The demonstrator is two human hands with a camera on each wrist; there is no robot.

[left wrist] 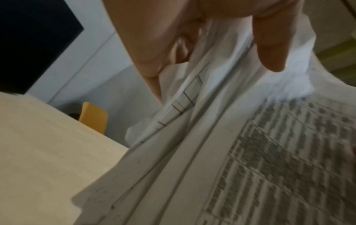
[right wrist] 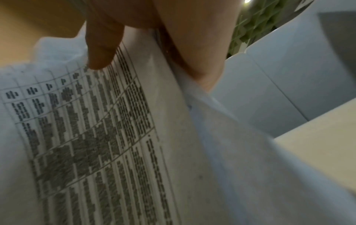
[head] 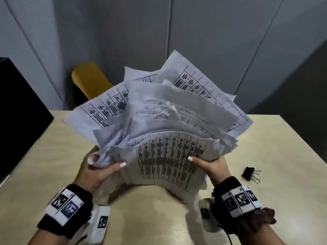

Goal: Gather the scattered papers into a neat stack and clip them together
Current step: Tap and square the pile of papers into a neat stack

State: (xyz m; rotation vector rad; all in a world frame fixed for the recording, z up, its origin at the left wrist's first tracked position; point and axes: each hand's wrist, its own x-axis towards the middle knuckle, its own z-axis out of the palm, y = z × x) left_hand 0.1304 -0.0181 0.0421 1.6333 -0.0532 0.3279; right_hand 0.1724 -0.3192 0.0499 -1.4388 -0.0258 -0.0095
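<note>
A thick, uneven bundle of printed papers (head: 159,121) stands on its lower edge on the beige table (head: 159,218), fanning out at the top. My left hand (head: 99,167) grips the bundle's left side, thumb on the front sheet. My right hand (head: 210,163) grips the right side, thumb pressed on the printed table. In the left wrist view my fingers (left wrist: 269,45) curl over crumpled sheets (left wrist: 212,137). In the right wrist view the thumb (right wrist: 102,50) lies on the front page (right wrist: 96,137). A black binder clip (head: 250,174) lies on the table to the right of my right hand.
A yellow chair (head: 92,80) stands behind the table's far edge. A dark panel (head: 19,112) rises at the left. Grey wall panels (head: 194,41) close the back. Bare tabletop shows in front of the bundle and at the far right.
</note>
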